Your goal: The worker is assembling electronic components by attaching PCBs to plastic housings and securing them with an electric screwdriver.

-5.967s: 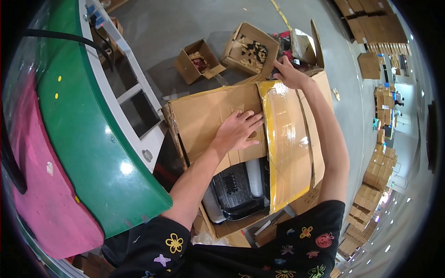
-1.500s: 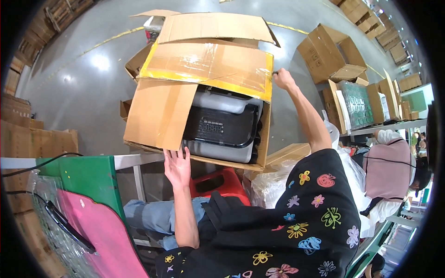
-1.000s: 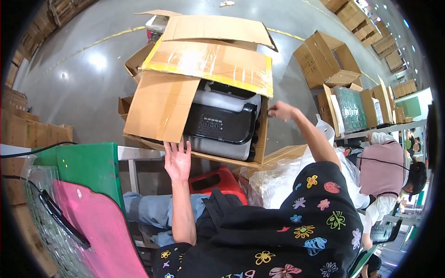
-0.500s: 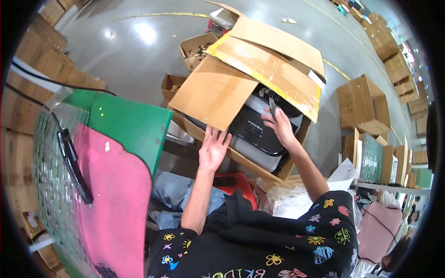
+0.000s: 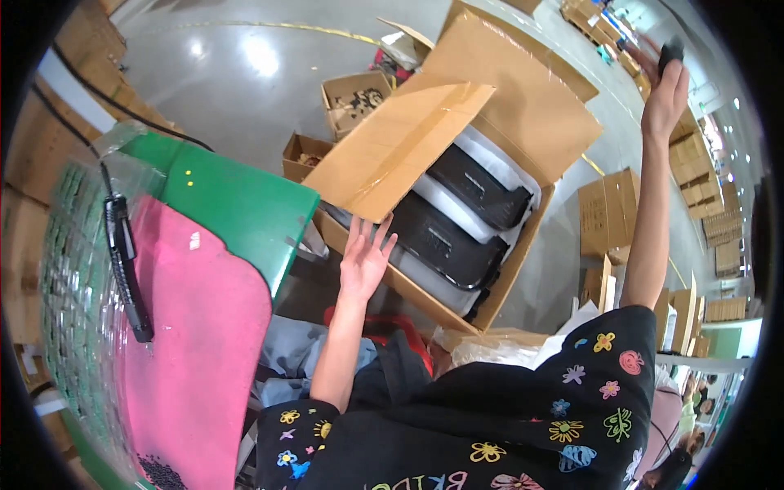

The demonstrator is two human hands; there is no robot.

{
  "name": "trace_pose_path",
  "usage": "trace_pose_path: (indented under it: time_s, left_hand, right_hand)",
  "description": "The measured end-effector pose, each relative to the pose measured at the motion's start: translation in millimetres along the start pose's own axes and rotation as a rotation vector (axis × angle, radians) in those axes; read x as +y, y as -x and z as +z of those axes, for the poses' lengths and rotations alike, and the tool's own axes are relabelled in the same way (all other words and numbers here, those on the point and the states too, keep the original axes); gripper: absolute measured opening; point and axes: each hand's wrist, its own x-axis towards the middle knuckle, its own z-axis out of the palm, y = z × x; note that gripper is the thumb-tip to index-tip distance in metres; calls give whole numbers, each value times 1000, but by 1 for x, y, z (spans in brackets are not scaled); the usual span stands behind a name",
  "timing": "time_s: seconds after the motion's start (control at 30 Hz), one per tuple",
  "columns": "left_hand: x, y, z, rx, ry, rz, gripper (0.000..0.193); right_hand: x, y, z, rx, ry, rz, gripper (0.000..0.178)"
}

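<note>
My left hand (image 5: 364,265) is open with its fingers spread, the fingertips at the lower edge of a raised flap (image 5: 408,143) of a large cardboard box (image 5: 437,306). Inside the box lie black moulded plastic parts (image 5: 447,238), glossy and rounded at the corners, with pale wrapping sheets (image 5: 457,196) between them. The left part of the contents is hidden under that flap. Far up and to the right, away from the box, my raised right hand (image 5: 665,106) is closed on a small black object (image 5: 671,52); blur hides its kind.
To the left stands a green table (image 5: 233,204) with a pink mat (image 5: 196,327) and a black corded tool (image 5: 124,269). Smaller open cartons (image 5: 347,86) sit behind the box. Another carton (image 5: 608,214) stands to the right. Clear plastic wrap (image 5: 498,351) lies before me.
My right hand has swung from over the box up to the far right, with the black object. The far flaps have swung back, uncovering more black parts. My left hand stays by the left flap.
</note>
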Motion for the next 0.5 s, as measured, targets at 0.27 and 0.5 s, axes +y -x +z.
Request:
trace_pose_path:
  time_s: [0.27,0.5]
  left_hand:
    - [43,10,23,-101,-350,102,74]
    - [74,108,12,10,-852,-88,67]
  right_hand:
    - [68,317,145,-456,-307,823,51]
    - [40,335,338,-591,-60,351,53]
